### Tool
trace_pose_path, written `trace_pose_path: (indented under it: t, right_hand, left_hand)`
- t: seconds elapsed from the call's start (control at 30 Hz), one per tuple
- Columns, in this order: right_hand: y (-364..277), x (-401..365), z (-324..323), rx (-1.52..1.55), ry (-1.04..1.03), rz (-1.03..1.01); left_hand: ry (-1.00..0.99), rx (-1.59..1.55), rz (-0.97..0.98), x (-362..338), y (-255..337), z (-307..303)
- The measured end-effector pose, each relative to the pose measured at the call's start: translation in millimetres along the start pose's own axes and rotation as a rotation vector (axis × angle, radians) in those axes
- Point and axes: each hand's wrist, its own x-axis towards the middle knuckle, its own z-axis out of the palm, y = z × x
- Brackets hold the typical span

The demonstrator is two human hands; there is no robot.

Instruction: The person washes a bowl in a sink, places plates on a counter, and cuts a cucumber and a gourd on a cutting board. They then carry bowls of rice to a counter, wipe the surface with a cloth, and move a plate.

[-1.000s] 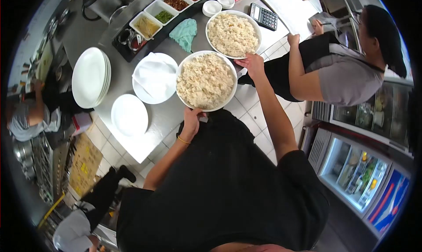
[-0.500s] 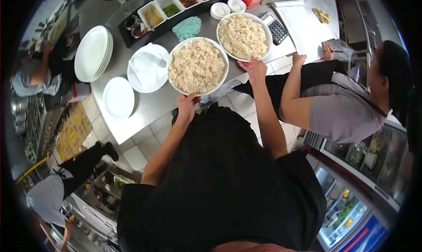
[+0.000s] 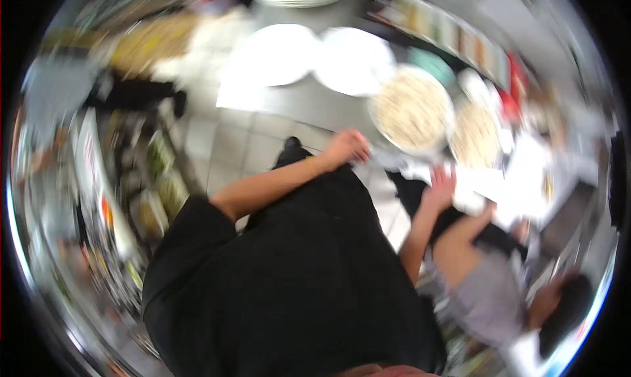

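Observation:
The view is heavily blurred by a fast head turn. Two white bowls heaped with rice, one (image 3: 413, 111) and the other (image 3: 474, 135), stand side by side on the steel counter (image 3: 309, 104). My left hand (image 3: 345, 147) hovers just below and left of the nearer bowl, fingers curled, apart from its rim as far as the blur lets me judge. My right hand (image 3: 440, 180) is lower, below the bowls, fingers spread and holding nothing.
White plates (image 3: 279, 55) (image 3: 351, 58) lie on the counter left of the bowls, with a row of condiment trays (image 3: 453, 38) behind. A person in a grey top (image 3: 486, 291) stands close at my right. Shelving (image 3: 131, 180) runs along the left over tiled floor.
Both hands have come off the rice bowls, which now rest on the counter. My head has swung sharply, so the counter has shifted to the upper right and everything is blurred.

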Motion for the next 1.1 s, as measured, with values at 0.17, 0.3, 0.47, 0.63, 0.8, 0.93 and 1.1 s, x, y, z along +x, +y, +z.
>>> trace_pose_path:
  t: [0.17, 0.3, 0.47, 0.63, 0.8, 0.93, 1.1]
  right_hand:
    - [59, 17, -69, -1.272, -0.624, 0.408]
    - [141, 7, -37, -1.326, -0.56, 0.67]
    - [245, -35, 92, -1.516, -0.853, 0.604]
    - [333, -99, 213, -1.667, -1.152, 0.485]
    - [413, -169, 300, -1.801, -1.383, 0.388]
    - [493, -208, 350, -1.914, -1.616, 0.215]
    - [548, -417, 484, -1.46, -2.263, -0.819]
  left_hand:
    - [0.04, 1.115, -0.098, -94, -23, -94]
    - [0.357, 1.005, -0.31, -182, -53, -164]
    - [0.577, 0.544, -0.154, -266, -107, -271]
    - [0.901, 0.344, -0.078, -354, -153, -318]
    - [1.289, 0.144, -0.099, -411, -205, -322]
    - [1.502, -0.109, -0.217, -433, -221, -316]
    - [1.834, -0.35, -0.123, -456, -226, -329]
